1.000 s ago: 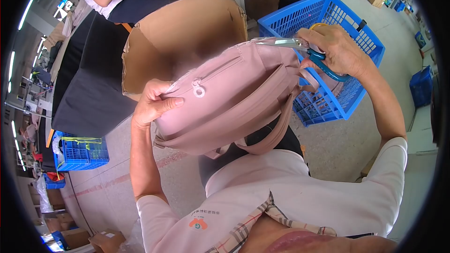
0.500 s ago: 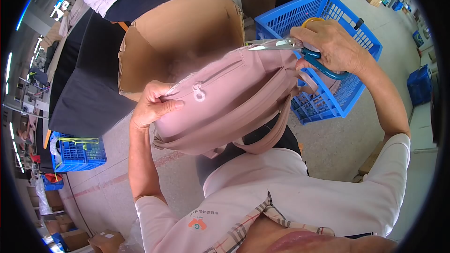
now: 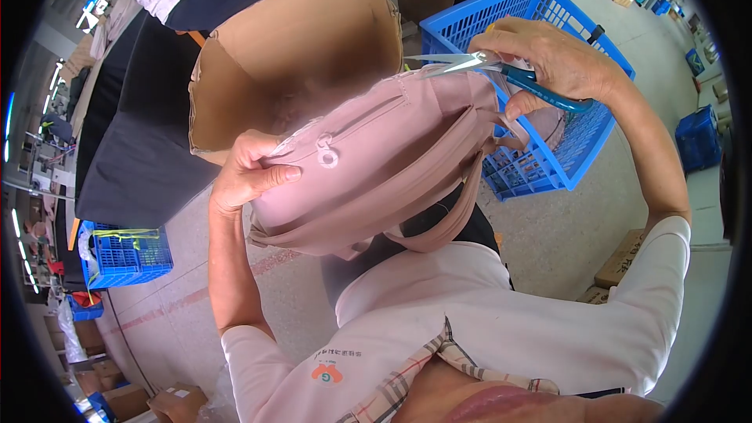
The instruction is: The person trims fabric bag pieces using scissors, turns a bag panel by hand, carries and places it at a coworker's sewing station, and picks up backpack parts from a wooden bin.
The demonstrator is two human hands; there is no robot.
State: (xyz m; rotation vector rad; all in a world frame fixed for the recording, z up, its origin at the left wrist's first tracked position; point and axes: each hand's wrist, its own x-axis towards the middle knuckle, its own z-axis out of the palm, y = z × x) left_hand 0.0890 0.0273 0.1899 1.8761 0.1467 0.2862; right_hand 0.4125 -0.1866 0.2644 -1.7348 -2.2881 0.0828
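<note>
Fingers (image 3: 280, 177) of the left hand (image 3: 244, 176) are closed on the pink bag (image 3: 364, 160) at its nine o'clock end, thumb on the near face; by the right hand (image 3: 560, 61), spread scissors (image 3: 487, 59) are held at one o'clock. The bag, seen mid-view, is judged light, soft and apt to sag, best gripped by its seamed edge. A cardboard box (image 3: 298, 19) is seen at eleven o'clock.

White shirt (image 3: 439, 305) w/ orange logo (image 3: 326, 374), letter G (chars nearby too blurry); print on cardboard box (image 3: 623, 258) illegible
</note>
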